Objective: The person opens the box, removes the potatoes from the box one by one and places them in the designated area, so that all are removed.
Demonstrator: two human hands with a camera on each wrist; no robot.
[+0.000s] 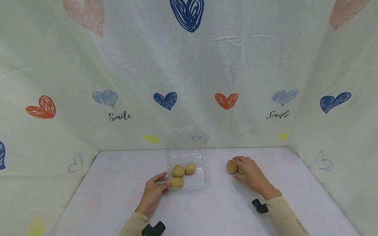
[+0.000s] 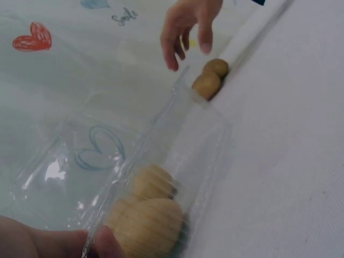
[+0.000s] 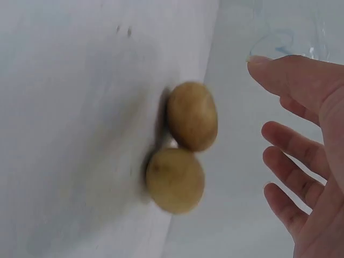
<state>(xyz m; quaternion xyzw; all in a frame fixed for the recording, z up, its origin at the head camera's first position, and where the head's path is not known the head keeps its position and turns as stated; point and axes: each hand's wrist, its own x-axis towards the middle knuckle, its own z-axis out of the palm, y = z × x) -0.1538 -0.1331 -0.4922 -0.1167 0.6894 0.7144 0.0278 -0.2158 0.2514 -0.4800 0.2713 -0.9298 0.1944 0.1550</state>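
A clear plastic clamshell box (image 1: pixel 195 179) lies with its lid (image 1: pixel 187 141) raised at the back. Inside, on its left side, are three potatoes: a large one (image 1: pixel 178 171), a smaller one (image 1: pixel 190 168) and one at the front (image 1: pixel 176 182). My left hand (image 1: pixel 155 191) pinches the box's left rim between thumb and fingers, as the left wrist view shows. To the right of the box, two potatoes (image 3: pixel 192 115) (image 3: pixel 176 180) lie side by side on the table. Over them hovers my right hand (image 3: pixel 306 140), fingers spread and loosely bent, apart from both.
A white-covered table (image 1: pixel 118 196) carries everything. Behind it and at both sides hangs a pale curtain (image 1: pixel 189 72) printed with hearts and the word "Smile". The raised lid stands close to the back curtain. Each wrist wears a black camera mount (image 1: pixel 260 206).
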